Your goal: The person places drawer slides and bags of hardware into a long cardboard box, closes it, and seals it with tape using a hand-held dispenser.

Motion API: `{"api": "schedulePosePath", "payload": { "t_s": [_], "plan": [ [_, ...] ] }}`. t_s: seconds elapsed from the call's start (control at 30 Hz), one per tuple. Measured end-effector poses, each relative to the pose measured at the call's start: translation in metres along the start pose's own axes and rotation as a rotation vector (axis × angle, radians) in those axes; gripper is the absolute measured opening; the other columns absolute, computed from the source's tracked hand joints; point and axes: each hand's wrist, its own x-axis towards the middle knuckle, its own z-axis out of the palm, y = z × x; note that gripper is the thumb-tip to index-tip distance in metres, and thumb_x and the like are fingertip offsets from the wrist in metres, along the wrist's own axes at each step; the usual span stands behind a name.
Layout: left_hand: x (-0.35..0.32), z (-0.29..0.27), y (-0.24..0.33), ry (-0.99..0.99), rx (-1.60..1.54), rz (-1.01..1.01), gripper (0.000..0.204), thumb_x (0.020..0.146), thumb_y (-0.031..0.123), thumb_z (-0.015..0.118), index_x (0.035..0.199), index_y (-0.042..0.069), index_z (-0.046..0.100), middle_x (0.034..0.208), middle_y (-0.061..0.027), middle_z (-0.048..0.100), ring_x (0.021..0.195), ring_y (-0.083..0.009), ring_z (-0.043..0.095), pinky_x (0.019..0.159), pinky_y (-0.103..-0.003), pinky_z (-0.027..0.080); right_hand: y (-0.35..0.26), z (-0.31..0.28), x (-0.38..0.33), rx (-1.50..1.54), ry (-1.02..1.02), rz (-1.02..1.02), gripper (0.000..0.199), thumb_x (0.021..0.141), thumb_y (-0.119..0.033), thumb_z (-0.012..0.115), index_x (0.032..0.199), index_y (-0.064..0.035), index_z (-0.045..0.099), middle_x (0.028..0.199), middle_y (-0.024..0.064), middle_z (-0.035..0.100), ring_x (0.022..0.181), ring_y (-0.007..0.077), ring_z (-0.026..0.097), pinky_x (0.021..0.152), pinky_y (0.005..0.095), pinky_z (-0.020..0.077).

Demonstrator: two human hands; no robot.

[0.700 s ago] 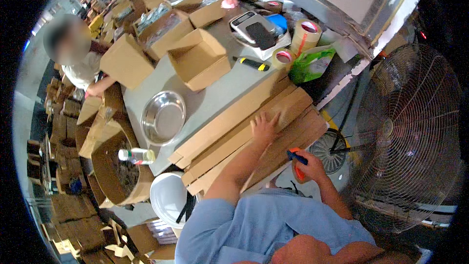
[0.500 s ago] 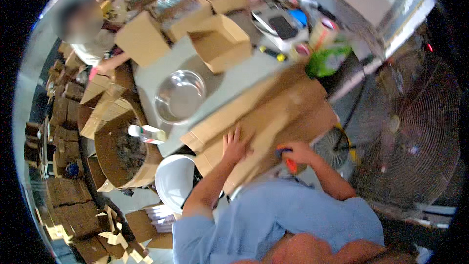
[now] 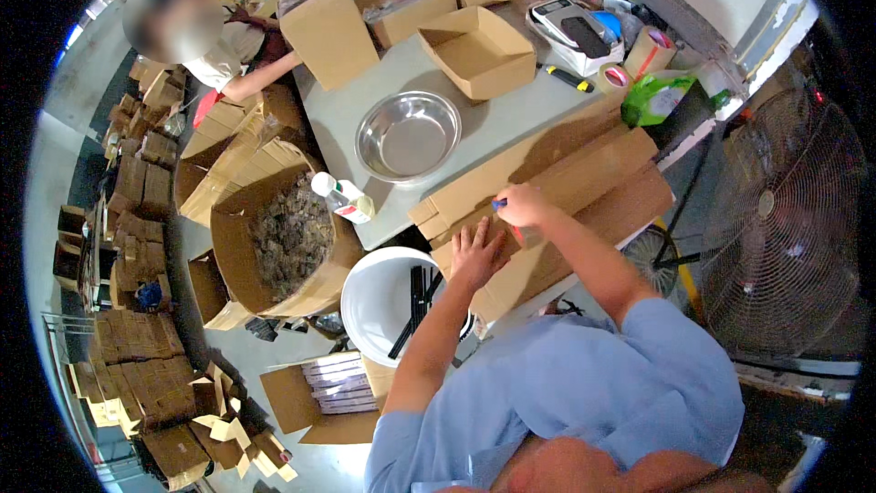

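Note:
A flattened cardboard box (image 3: 575, 184) lies across the near side of the grey table. My left hand (image 3: 476, 257) is open, fingers spread and pressing flat on the cardboard near its left end. Just beyond it and to the right, my right hand (image 3: 527, 207) is closed around a small blue and orange-red hand tool (image 3: 517, 234) over the cardboard. Most of the tool is hidden by the fingers, so its exact kind does not show.
A steel bowl (image 3: 408, 135) and open carton (image 3: 479, 50) stand on the table (image 3: 342, 119); a white bottle (image 3: 342, 197) is at its left corner. A white bucket (image 3: 365, 301) holds black strips. Right is a large fan (image 3: 762, 205). Across the table, a person (image 3: 228, 59) handles a carton.
My right hand has moved left and away from me across the cardboard with the tool. My left hand stays on the cardboard near its left end. The whole view has shifted.

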Motion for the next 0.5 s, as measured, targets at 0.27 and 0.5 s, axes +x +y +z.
{"api": "schedulePosePath", "payload": {
  "t_s": [0.27, 0.5],
  "plan": [
    [-0.003, 0.005, 0.005, 0.062, 0.002, -0.031, 0.058, 0.078, 0.054, 0.056, 0.130, 0.030, 0.046, 0.147, -0.0103, 0.023, 0.125, -0.0434, 0.029, 0.100, -0.059, 0.022, 0.019, 0.016, -0.122, 0.154, -0.102, 0.020, 0.042, 0.074, -0.030, 0.058, 0.110, -0.0109, 0.062, 0.103, 0.0175, 0.063, 0.095, 0.0347, 0.060, 0.083, 0.0435, 0.0482],
    [0.026, -0.003, 0.032, -0.009, -0.007, -0.083, 0.065, 0.074, 0.051, 0.063, 0.129, 0.020, 0.045, 0.143, -0.0111, 0.029, 0.131, -0.0394, 0.024, 0.102, -0.060, 0.019, 0.063, 0.022, -0.096, 0.262, -0.155, 0.115, 0.034, 0.075, -0.033, 0.062, 0.100, -0.0107, 0.067, 0.092, 0.0155, 0.066, 0.086, 0.0315, 0.063, 0.078, 0.0391, 0.0491]
  ]
}}
